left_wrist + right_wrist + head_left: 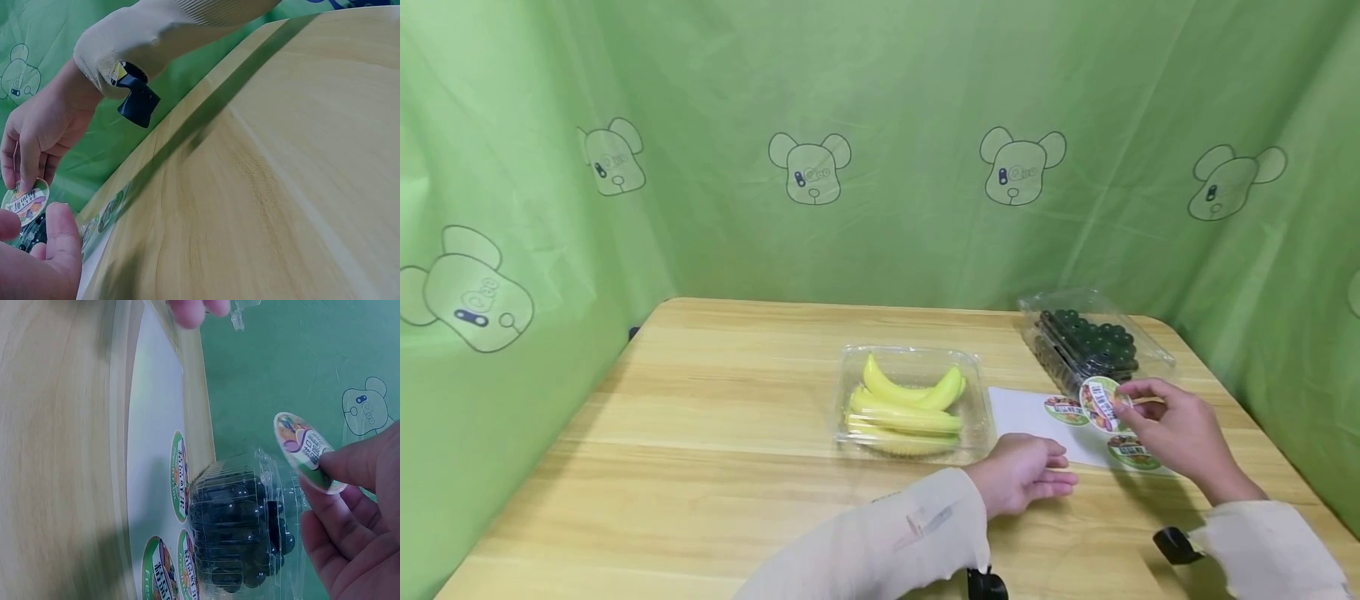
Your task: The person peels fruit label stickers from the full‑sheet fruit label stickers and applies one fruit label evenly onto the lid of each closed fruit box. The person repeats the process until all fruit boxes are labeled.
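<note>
Between thumb and fingers my right hand [1183,433] pinches a round fruit-print sticker [1101,404], lifted above a white sticker sheet [1018,410]. More round stickers [1135,452] lie on that sheet. My left hand [1021,473] hovers by the sheet's near edge, fingers extended and holding nothing. Left of it stands a clear plastic box [973,392] with yellow bananas [917,417] inside. Behind the sheet sits another clear clamshell box [1138,329] with dark grapes [1093,342]. In the right wrist view, the held sticker [303,447] is tilted, gripped at its lower edge.
The wooden table [700,400] extends to the left and front. A green curtain [910,242] with bear-head drawings surrounds its back and sides. Black wrist devices [1176,546] hang below both sleeves.
</note>
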`<move>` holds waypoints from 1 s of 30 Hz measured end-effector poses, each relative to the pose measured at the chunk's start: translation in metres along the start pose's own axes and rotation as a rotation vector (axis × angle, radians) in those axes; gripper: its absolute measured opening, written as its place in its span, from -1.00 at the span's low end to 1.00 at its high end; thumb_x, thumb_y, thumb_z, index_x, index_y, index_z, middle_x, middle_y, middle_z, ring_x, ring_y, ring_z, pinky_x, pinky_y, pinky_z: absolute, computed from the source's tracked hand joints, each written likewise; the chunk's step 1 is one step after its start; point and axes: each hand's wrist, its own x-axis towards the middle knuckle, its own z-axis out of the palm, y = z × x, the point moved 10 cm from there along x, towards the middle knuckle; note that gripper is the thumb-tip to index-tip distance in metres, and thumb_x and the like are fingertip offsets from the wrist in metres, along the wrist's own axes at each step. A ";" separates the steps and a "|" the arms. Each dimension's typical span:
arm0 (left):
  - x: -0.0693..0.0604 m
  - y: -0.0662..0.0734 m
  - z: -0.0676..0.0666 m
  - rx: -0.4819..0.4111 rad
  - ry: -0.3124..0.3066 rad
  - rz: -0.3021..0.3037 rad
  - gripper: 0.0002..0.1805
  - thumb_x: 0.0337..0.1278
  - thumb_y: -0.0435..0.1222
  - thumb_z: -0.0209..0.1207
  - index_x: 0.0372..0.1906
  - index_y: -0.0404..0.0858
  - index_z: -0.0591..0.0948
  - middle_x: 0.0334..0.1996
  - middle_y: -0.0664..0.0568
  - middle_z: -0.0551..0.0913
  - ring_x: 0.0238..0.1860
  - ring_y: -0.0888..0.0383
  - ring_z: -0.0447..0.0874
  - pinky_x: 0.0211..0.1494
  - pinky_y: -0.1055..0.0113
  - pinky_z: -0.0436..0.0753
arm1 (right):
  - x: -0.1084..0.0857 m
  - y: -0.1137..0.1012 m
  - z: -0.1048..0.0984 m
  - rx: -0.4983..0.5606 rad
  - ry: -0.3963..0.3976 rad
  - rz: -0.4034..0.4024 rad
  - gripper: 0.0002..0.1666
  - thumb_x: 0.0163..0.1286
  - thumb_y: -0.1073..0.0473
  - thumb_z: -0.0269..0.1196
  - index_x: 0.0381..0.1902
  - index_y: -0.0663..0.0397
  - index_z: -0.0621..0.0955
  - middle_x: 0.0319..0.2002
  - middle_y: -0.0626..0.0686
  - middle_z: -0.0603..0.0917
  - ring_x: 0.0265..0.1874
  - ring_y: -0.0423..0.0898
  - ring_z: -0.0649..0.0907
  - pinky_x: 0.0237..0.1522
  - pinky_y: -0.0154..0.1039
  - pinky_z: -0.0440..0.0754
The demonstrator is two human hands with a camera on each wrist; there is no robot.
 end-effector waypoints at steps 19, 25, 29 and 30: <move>0.002 0.010 0.024 -0.044 -0.100 0.071 -0.93 0.22 -0.46 0.11 -0.27 -0.44 0.53 -0.33 -0.21 0.61 -0.25 -0.20 0.67 -0.06 -0.01 0.68 | -0.003 -0.002 -0.003 0.015 0.010 -0.059 -0.59 0.25 0.34 0.28 0.07 0.31 0.54 -0.40 0.11 0.49 -0.54 -0.33 0.50 -0.69 -0.32 0.50; 0.004 0.017 0.032 -0.063 -0.134 0.103 -0.57 0.37 -0.06 0.04 -0.22 -0.42 0.56 -0.22 -0.22 0.61 -0.11 -0.24 0.62 0.05 -0.15 0.59 | -0.003 0.001 -0.003 0.019 0.004 -0.030 -0.59 0.26 0.30 0.30 0.06 0.33 0.55 -0.41 0.09 0.50 -0.52 -0.41 0.51 -0.68 -0.33 0.53; 0.007 0.018 0.039 -0.132 -0.208 0.076 -0.42 0.37 0.07 -0.03 -0.07 -0.44 0.53 -0.03 -0.30 0.55 0.07 -0.36 0.48 0.18 -0.27 0.43 | -0.002 0.002 -0.003 0.023 0.003 -0.017 -0.57 0.27 0.26 0.31 0.06 0.35 0.54 -0.38 0.10 0.52 -0.44 -0.55 0.49 -0.58 -0.40 0.59; 0.008 0.018 0.041 -0.150 -0.228 0.067 -0.40 0.36 0.08 -0.03 -0.04 -0.45 0.52 0.01 -0.31 0.53 0.11 -0.38 0.45 0.21 -0.28 0.39 | -0.002 0.002 -0.003 0.020 0.004 -0.016 -0.56 0.27 0.25 0.32 0.06 0.35 0.54 -0.38 0.10 0.53 -0.43 -0.58 0.48 -0.55 -0.43 0.59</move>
